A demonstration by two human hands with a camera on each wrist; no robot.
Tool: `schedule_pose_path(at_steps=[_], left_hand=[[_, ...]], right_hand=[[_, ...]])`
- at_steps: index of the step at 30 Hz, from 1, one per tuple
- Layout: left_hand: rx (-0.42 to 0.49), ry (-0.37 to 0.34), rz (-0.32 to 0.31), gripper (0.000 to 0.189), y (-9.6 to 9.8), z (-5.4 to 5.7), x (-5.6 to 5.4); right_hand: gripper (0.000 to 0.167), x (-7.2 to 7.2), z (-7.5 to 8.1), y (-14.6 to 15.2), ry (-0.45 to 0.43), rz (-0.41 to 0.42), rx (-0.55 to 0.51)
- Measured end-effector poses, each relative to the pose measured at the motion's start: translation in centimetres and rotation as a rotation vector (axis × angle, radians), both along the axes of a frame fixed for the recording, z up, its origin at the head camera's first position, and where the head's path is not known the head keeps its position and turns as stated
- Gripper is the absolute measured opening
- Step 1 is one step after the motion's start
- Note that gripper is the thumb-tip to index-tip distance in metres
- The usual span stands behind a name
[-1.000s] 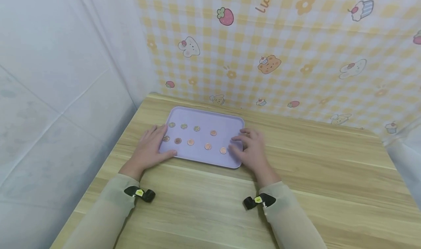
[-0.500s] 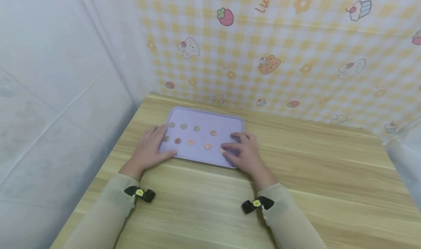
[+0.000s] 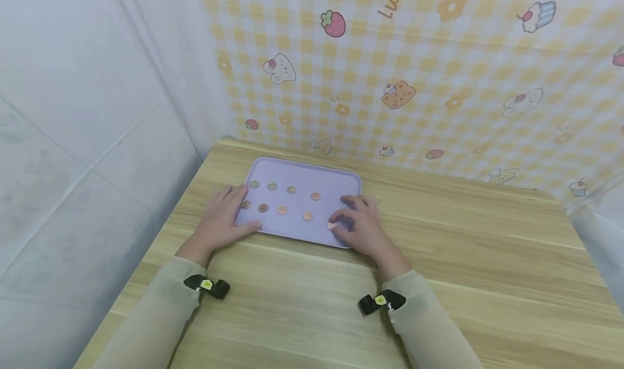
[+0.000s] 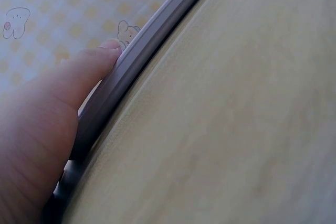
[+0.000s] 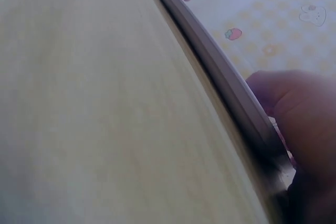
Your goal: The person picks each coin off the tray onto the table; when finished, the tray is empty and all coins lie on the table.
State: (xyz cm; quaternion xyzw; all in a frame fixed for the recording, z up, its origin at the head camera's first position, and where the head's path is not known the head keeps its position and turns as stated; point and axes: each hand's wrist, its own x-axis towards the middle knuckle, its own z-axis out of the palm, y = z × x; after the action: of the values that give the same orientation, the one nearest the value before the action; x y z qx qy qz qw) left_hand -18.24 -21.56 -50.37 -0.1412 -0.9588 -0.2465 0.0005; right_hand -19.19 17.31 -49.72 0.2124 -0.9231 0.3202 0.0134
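Right hand [image 3: 362, 227] moved leftward, pinching coin [image 3: 331, 225]; left hand [image 3: 219, 218] outspread; tray [image 3: 336, 183] long axis crosswise

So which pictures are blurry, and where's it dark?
Head view: soft, even light, most coins easy to pick out. Left wrist view: table smeary, tray in shade. Right wrist view: table blurry too, right hand soft, darkest underneath it.

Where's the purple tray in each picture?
Head: the tray lies near the middle.
Left wrist: tray, seen edge-on, slanting from top to lower left.
Right wrist: tray, seen edge-on, slanting from top to lower right.
Shared landmark: the checked cloth, in all three.
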Motion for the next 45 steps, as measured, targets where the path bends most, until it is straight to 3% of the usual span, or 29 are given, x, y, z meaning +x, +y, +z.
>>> schedule_pose_path(at_steps=[7, 18, 26, 32, 36, 39, 45], left_hand=[[0.004, 0.003, -0.002, 0.112, -0.01, 0.03, 0.03], [0.008, 0.006, -0.005, 0.112, 0.08, 0.18, 0.03], [0.009, 0.001, -0.007, 0.112, 0.12, 0.25, -0.03], [0.006, 0.001, -0.003, 0.111, 0.2, 0.36, -0.02], [0.005, 0.001, 0.0, 0.11, 0.34, 0.55, 0.13], [0.006, 0.009, -0.001, 0.109, 0.42, 0.61, 0.25], [0.003, 0.008, 0.003, 0.103, 0.46, 0.59, 0.44]], right_hand=[[0.014, -0.01, 0.02, 0.18, -0.057, 0.012, -0.033], [0.017, 0.08, -0.27, 0.19, 0.065, 0.067, -0.143], [0.018, 0.39, -0.23, 0.15, 0.083, 0.116, -0.212], [0.026, 0.29, -0.3, 0.26, 0.023, 0.063, -0.241], [0.036, 0.19, -0.05, 0.3, -0.027, -0.018, -0.278], [0.031, 0.13, 0.01, 0.29, -0.055, -0.101, -0.314], [0.03, 0.23, -0.18, 0.56, -0.008, -0.198, -0.359]])
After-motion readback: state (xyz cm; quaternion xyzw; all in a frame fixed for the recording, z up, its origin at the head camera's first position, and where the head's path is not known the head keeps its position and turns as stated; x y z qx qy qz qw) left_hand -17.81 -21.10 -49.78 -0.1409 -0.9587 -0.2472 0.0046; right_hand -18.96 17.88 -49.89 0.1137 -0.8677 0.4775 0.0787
